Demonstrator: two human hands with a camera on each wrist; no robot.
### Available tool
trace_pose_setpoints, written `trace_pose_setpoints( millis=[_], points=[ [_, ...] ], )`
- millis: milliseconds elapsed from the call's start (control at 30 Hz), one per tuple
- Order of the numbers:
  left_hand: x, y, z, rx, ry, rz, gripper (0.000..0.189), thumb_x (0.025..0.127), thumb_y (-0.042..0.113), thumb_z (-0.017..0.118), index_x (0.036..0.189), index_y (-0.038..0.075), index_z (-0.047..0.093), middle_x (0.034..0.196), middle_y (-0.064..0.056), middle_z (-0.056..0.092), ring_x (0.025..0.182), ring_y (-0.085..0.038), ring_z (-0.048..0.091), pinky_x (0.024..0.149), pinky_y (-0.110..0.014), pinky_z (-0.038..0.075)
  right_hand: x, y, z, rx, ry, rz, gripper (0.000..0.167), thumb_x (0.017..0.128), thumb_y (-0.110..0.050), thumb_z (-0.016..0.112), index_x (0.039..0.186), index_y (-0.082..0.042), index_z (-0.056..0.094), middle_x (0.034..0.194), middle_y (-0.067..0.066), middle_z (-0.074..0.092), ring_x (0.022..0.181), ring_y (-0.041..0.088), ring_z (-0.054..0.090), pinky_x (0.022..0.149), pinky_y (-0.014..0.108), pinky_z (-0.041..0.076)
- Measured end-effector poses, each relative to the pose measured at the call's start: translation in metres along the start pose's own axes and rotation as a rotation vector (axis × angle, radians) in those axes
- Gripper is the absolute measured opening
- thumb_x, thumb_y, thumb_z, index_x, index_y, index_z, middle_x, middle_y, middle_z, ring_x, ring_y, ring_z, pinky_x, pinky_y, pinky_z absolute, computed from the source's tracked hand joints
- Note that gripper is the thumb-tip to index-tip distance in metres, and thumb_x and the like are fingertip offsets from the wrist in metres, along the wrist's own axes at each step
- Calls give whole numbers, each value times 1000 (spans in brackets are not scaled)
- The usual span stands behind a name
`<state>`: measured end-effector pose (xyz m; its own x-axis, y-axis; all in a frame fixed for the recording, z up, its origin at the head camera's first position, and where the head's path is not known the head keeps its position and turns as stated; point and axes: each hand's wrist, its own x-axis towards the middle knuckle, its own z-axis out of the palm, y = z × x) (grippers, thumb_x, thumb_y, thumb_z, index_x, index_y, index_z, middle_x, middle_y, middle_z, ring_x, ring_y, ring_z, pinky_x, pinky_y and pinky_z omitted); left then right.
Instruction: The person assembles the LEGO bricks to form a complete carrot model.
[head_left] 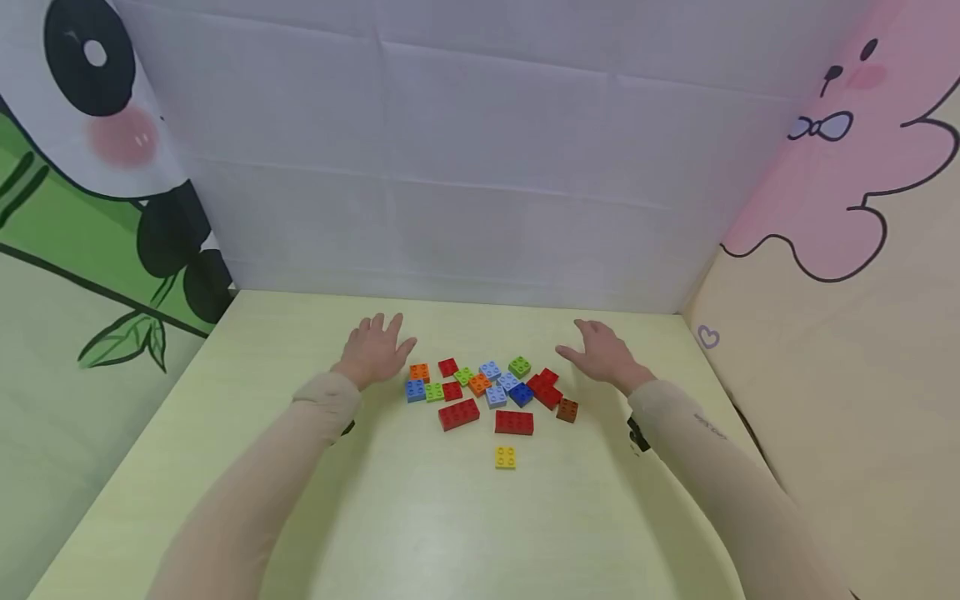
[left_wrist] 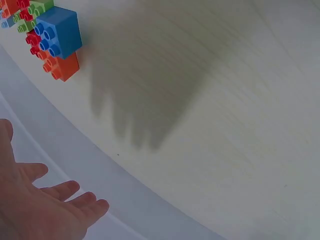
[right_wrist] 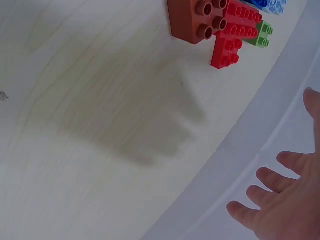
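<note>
My left hand (head_left: 372, 350) hovers with spread fingers just left of a group of toy building bricks, holding nothing. Closest to it are an orange brick (head_left: 419, 372) and a blue brick (left_wrist: 64, 31). On the other side my right hand (head_left: 600, 353), fingers also apart, holds nothing above the table. Near it lie red bricks (head_left: 546, 389) and a brown brick (head_left: 567, 410). Between the hands are several light blue, green, orange and dark blue bricks. Two long red bricks, one on the left (head_left: 459, 414) and one on the right (head_left: 514, 422), lie nearer me, with a yellow brick (head_left: 506, 457) nearest.
The bricks lie on a pale wood-grain table (head_left: 435, 533). A white cloth wall (head_left: 480, 167) rises along its far edge. Cloth with a panda drawing (head_left: 112, 167) hangs at left, and cloth with a pink animal (head_left: 825, 183) at right.
</note>
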<state>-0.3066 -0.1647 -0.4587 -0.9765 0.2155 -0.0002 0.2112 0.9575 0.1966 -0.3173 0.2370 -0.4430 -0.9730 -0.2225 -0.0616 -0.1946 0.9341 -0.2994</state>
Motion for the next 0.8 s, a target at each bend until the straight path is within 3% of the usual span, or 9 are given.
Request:
trace_pose_setpoints(
  millis=[533,800],
  points=[
    [-12,39,23,-77,89,136,67,97,43,48,146,2,31,141,-25,35,126,-42,34,102,-54,30,-21,-24,22,13,-2,-61,72,89,-46,62,144,-6,37,143,20,39,128,39,36,100,55,33],
    [-20,61,29,-92,114,161,64,91,40,60,142,5,41,136,-20,42,124,-36,38,99,-49,37,-29,-34,34,-25,38,-93,59,86,-44,67,131,-7,56,132,16,51,119,36,44,96,53,37]
  ],
)
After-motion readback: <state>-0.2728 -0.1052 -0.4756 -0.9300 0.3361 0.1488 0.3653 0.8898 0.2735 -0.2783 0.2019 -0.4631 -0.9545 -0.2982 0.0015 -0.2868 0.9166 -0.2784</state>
